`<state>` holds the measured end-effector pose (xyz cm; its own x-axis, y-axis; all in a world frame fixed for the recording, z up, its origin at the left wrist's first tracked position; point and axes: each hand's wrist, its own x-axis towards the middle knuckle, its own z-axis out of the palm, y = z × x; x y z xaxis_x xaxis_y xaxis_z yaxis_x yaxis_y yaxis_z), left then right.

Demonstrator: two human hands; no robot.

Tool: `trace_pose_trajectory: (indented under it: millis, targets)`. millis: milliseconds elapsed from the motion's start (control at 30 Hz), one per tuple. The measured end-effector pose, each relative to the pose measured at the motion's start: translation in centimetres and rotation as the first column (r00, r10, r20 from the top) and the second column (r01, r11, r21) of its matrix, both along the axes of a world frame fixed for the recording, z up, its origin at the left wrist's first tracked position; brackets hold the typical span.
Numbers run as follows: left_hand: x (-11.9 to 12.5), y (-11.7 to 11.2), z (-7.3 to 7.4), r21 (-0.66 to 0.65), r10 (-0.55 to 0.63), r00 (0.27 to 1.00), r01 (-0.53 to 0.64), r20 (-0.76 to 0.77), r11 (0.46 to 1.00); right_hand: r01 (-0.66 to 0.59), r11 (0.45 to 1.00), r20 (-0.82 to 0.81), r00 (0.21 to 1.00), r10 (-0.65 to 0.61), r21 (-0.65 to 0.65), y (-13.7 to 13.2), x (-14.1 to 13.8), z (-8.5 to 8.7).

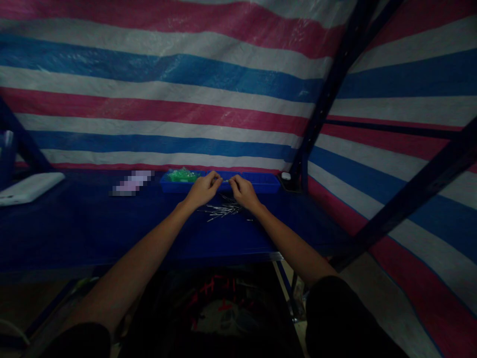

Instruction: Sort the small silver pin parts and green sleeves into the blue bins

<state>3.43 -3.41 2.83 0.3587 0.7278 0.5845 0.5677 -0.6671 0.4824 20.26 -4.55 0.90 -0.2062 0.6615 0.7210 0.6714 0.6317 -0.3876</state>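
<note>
My left hand (204,190) and my right hand (243,191) are raised close together in front of a long blue tray (266,186). Both are closed in a pinch, the fingertips facing each other. A thin, shiny metal piece (225,181) spans the small gap between them; its exact kind is too small to make out. Below the hands, a loose pile of slim silvery metal pieces (223,211) lies on the blue tabletop (141,233). Green items in clear plastic (182,174) sit at the tray's left end, beside my left hand.
On the left lie a white flat device (32,188) and a blurred-out pinkish rectangle (132,183). A small white object (286,176) stands right of the tray. Dark blue metal posts (328,94) and striped sheeting (167,109) close off the back and right.
</note>
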Motion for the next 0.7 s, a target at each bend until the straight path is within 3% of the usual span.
trace_pose_trajectory:
  millis: [367,700]
  targets:
    - [-0.03,0.05,0.09,0.036,0.067,0.997,-0.065,-0.048,0.997,-0.033,0.998,-0.048,0.998,0.031,-0.053,0.05,-0.31,-0.16]
    - [0.08,0.31,-0.32,0.002,0.028,0.999,-0.028,-0.027,1.000,0.019,1.000,-0.029,0.999,-0.019,-0.010,0.19,-0.11,-0.15]
